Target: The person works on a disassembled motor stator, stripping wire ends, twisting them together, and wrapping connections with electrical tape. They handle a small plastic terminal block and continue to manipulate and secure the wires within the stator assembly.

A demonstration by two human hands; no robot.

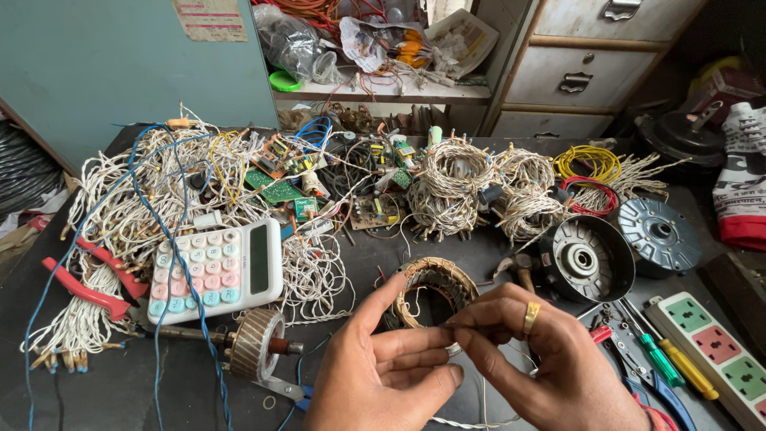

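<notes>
My left hand and my right hand meet low in the middle of the view, fingertips pinched together on a thin white wire that trails down off the bottom edge. My right hand wears a gold ring. Just behind the fingers lies a ring-shaped motor stator with copper windings wrapped in tan tape, flat on the dark workbench. The wire seems to lead from this stator, but my fingers hide the join.
Left: a white calculator with pastel keys, red-handled pliers, a motor rotor. White wire bundles and circuit boards at the back. Right: black motor housing, grey cover, screwdrivers, power strip.
</notes>
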